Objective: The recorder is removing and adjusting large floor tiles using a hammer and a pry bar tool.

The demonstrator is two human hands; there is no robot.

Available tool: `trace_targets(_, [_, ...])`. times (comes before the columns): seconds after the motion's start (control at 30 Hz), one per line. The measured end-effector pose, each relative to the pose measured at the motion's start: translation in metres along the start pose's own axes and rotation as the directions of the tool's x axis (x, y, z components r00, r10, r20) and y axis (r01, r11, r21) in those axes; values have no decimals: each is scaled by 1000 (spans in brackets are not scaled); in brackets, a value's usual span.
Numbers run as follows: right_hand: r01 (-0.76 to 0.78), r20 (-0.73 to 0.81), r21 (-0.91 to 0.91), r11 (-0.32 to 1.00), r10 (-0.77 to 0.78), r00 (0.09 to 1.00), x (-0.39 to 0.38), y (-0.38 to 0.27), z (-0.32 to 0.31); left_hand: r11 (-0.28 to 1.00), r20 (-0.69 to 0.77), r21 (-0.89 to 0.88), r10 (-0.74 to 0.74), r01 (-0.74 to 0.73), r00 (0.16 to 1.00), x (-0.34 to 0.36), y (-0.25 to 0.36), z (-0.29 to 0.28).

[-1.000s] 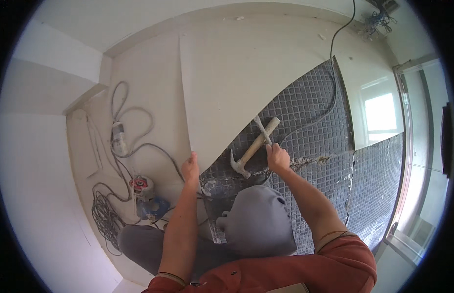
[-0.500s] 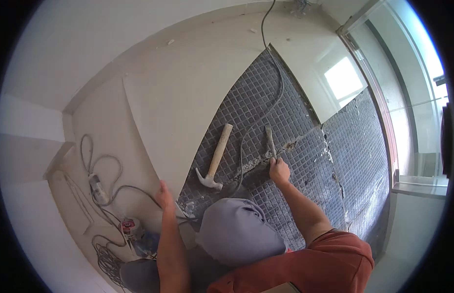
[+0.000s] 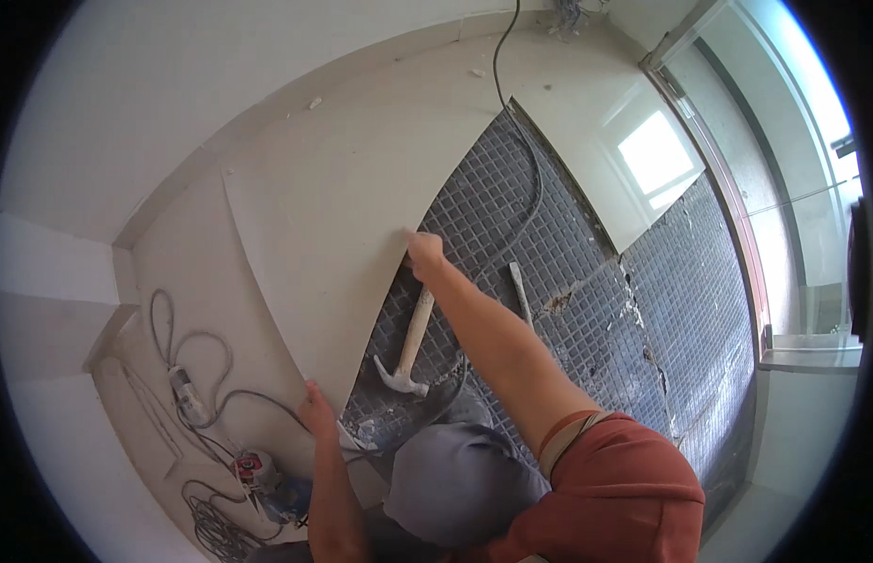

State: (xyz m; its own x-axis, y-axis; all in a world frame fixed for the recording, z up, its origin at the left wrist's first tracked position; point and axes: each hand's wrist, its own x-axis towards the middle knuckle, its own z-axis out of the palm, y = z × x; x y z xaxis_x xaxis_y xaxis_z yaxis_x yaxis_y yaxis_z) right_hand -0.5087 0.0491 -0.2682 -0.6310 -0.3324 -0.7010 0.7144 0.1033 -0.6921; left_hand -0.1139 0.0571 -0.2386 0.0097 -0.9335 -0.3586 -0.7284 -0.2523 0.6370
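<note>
My right hand (image 3: pixel 425 251) reaches across the middle with its fingers curled on the edge of a large, thin cream tile (image 3: pixel 314 235). My left hand (image 3: pixel 318 405) grips the same tile at its near-left corner, thumb uppermost. Under the tile’s edge shows dark grid-patterned floor bedding (image 3: pixel 483 178) with cracked, crumbly seams. A wooden-handled claw hammer (image 3: pixel 406 361) lies on it below my right forearm. A flat metal chisel (image 3: pixel 516 283) lies just right of that forearm, its lower end hidden. My bent grey-trousered knee (image 3: pixel 451 479) is between my arms.
A power tool (image 3: pixel 263 483) with coiled cords (image 3: pixel 221 525) and a plug socket (image 3: pixel 188 394) sit at lower left by the wall. A cable (image 3: pixel 497 66) crosses the bedding toward tangled wires at top. A glossy tile (image 3: pixel 615 141) lies upper right beside a glass door frame (image 3: pixel 718 159).
My right hand has let go of the chisel and moved up-left onto the tile’s edge. My left hand stays on the corner. The view has shifted, swinging the scene leftward.
</note>
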Motion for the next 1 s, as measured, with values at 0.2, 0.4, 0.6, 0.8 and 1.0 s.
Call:
trace_targets(0.2, [28, -62, -49, 998, -31, 998, -22, 16, 50, 998, 100, 11, -58, 57, 993, 2, -1, -37])
trace_targets(0.4, [20, -210, -145, 989, -51, 976, 4, 4, 23, 991, -42, 6, 132, -131, 990, -10, 28, -6])
trace_targets(0.6, [125, -54, -613, 780, -198, 979, 13, 0, 19, 992, 6, 123, -27, 26, 1000, -5, 24, -14])
trace_targets(0.8, [71, 1, 10, 997, -71, 997, -8, 5, 26, 976, -81, 217, 43, -25, 996, -9, 23, -20])
trace_targets(1.0, [68, -62, -64, 996, -72, 995, -27, 9, 44, 939, -130, 341, 93, -44, 987, -12, 10, -20])
